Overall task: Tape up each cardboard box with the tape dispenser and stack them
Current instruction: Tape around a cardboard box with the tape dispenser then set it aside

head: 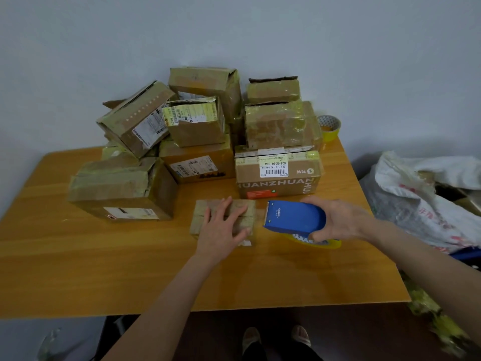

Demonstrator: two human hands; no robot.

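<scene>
A small flat cardboard box point(201, 212) lies in the middle of the wooden table point(104, 269). My left hand point(221, 225) rests flat on its top with fingers spread. Just right of the box, my right hand point(338, 220) grips a blue tape dispenser point(294, 217) with a yellow-rimmed roll under it, its blade end pointing at the box's right edge. Behind them stands a pile of several worn cardboard boxes point(197, 121), many wrapped in yellowish tape.
A printed box point(276, 173) stands right behind the dispenser. A spare yellow tape roll point(329, 127) sits at the table's back right corner. White plastic bags point(416, 199) lie off the table's right side. My feet show below the table's front edge.
</scene>
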